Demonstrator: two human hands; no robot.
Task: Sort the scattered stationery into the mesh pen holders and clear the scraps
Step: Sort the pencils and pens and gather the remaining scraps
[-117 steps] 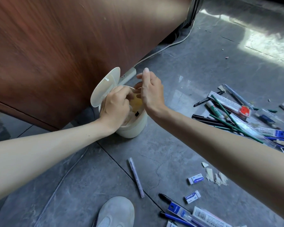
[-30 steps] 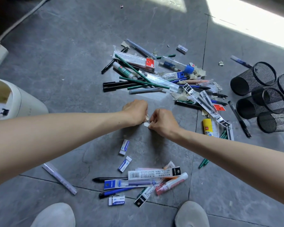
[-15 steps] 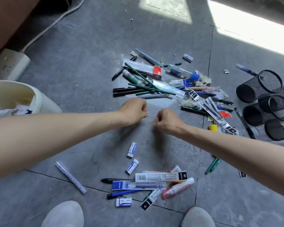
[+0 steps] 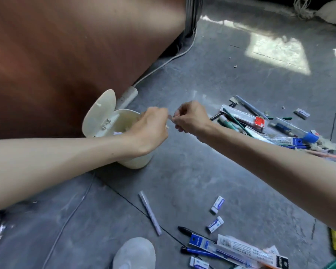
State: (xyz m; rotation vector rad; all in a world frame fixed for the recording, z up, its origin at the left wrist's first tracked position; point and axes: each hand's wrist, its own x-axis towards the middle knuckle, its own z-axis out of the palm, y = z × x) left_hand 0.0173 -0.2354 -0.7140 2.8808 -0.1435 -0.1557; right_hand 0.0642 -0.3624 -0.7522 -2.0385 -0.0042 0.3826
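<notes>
The left hand (image 4: 151, 129) hung over the open bin (image 4: 138, 162) with its fingers curled. The right hand (image 4: 190, 120) was just beside it, and both pinched one small pale scrap (image 4: 170, 117) between their fingertips. The scrap sat just outside the bin's rim, so the hands probably needed to travel a little further over the mouth before letting go. A low release would suit, since light paper drifts, and a rub of the fingertips would shed anything that clung. There was one bin, and its single lid (image 4: 100, 113) stood tipped up. On the floor (image 4: 182, 181) lay one grey pen (image 4: 149, 212) on its own and three white-and-blue erasers (image 4: 217, 204). There were also two heaps of pens and refill packs, the larger pile (image 4: 260, 125) farther off and a smaller cluster (image 4: 231, 247) by one shoe (image 4: 134, 253). Both heaps were too tangled to count, and no mesh pen holders showed in view.
</notes>
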